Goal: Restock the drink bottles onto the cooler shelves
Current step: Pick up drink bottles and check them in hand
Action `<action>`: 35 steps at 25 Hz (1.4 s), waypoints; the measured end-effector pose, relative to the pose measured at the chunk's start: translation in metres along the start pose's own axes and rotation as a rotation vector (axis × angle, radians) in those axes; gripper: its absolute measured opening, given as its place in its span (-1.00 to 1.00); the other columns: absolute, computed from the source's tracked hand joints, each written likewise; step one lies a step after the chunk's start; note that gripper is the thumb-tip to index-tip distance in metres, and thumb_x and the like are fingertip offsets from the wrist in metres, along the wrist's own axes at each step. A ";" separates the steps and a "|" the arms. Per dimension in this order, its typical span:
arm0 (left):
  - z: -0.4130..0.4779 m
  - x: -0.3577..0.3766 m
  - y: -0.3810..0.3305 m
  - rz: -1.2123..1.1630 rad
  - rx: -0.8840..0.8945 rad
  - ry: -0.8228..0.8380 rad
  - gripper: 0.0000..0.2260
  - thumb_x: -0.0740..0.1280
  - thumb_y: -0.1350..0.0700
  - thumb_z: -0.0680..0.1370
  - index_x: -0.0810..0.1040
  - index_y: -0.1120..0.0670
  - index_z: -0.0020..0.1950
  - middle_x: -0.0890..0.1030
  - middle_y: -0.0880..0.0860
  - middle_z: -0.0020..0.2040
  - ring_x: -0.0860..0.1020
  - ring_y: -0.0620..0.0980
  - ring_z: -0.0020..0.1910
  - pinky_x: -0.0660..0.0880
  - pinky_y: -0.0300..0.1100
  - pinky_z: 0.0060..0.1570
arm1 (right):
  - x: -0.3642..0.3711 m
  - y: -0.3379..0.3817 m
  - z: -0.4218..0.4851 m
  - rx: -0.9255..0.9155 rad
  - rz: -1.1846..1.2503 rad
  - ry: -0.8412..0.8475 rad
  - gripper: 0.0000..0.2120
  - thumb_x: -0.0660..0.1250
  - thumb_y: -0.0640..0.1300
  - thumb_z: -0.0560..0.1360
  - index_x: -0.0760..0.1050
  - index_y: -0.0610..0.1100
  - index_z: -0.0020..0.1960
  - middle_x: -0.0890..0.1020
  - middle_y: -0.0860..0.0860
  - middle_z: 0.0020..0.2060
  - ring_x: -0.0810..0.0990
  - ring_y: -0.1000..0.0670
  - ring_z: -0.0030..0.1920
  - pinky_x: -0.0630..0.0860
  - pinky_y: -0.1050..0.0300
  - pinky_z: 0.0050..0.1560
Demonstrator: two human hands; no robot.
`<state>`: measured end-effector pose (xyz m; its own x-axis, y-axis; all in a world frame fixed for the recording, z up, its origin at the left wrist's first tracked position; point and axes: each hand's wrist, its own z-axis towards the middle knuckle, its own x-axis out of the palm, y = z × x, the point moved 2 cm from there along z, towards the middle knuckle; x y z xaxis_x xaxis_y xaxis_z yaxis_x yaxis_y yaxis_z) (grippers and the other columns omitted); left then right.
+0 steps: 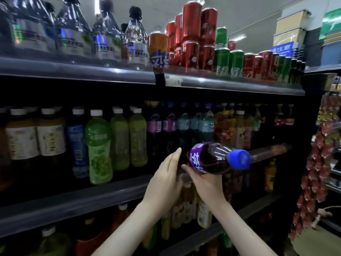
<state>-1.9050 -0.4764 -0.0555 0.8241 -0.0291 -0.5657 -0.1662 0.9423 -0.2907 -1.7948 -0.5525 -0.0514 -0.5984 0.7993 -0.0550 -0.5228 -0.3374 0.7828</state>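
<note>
At the middle shelf (pixel 88 197), my right hand (pixel 205 183) grips the purple bottle (pixel 212 158) base-first toward its matching row (pixel 162 124); my left hand (pixel 166 174), fingers straight, probably makes room.

Base of the purple bottle (pixel 212 157) seems hidden behind right hand (pixel 204 183).

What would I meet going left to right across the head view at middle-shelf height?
Pale-labelled bottles → blue-labelled bottle → green bottles → left hand → purple-labelled bottle, gripped from below by the right hand → hanging red snack packets.
</note>
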 end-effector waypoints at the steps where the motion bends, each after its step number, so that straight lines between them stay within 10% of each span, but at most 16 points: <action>1: 0.011 0.008 0.009 0.019 -0.007 -0.014 -0.34 0.31 0.22 0.54 0.04 0.06 0.54 0.28 0.04 0.47 0.26 -0.03 0.45 0.29 -0.25 0.32 | 0.005 -0.010 0.017 -0.002 0.014 0.050 -0.77 0.55 -0.24 0.33 0.62 -0.13 -0.04 0.70 0.08 -0.17 0.66 0.13 -0.06 0.55 0.18 0.07; 13: 0.103 0.050 0.087 -0.007 -0.608 0.130 -0.56 0.38 0.18 0.45 0.27 0.11 0.26 0.60 0.10 0.04 0.59 0.09 0.05 0.49 -0.19 -0.07 | 0.059 -0.062 0.140 0.066 -0.113 0.460 -0.35 0.52 -0.12 0.36 0.26 0.11 0.32 0.51 0.23 -0.07 0.54 0.20 -0.04 0.41 0.54 -0.23; 19: 0.120 0.078 0.082 0.105 -0.642 0.108 -0.48 0.34 0.15 0.49 0.19 0.17 0.37 0.54 0.17 0.15 0.53 0.14 0.11 0.47 -0.13 0.01 | 0.045 -0.089 0.156 -0.055 -0.296 0.483 -0.39 0.37 0.05 0.49 0.21 0.02 0.45 0.51 0.02 0.23 0.51 0.01 0.22 0.49 0.14 0.12; 23: 0.121 0.092 0.074 0.130 -0.649 0.006 -0.34 0.37 -0.02 0.51 0.06 0.11 0.45 0.51 0.18 0.24 0.56 0.11 0.09 0.50 -0.14 -0.08 | 0.013 -0.102 0.164 -0.235 -0.415 0.355 -0.46 0.26 0.04 0.57 0.22 -0.10 0.47 0.42 -0.02 0.30 0.40 0.01 0.31 0.33 0.28 0.20; 28: 0.123 0.121 0.039 0.550 -0.276 -0.360 -0.18 0.45 0.22 0.40 -0.01 0.15 0.51 0.11 0.36 0.45 0.17 0.36 0.40 0.27 0.27 0.30 | -0.046 -0.136 0.184 -0.448 -0.357 0.037 -0.54 0.32 -0.20 0.53 0.26 -0.15 0.38 0.44 -0.05 0.07 0.42 0.04 0.08 0.39 0.25 0.10; 35: 0.165 0.223 -0.017 0.690 -0.065 -0.232 -0.25 0.45 0.15 0.39 0.16 0.09 0.51 0.12 0.33 0.46 0.17 0.32 0.40 0.22 0.28 0.34 | -0.114 -0.185 0.239 -0.121 -0.408 -0.044 -0.18 0.49 0.05 0.38 0.08 -0.12 0.44 0.37 -0.19 0.27 0.36 -0.20 0.28 0.39 -0.13 0.25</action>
<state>-1.6287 -0.4437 -0.0495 0.6130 0.6422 -0.4603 -0.7147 0.6991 0.0236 -1.4846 -0.4623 -0.0420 -0.3023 0.8991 -0.3165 -0.7806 -0.0428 0.6236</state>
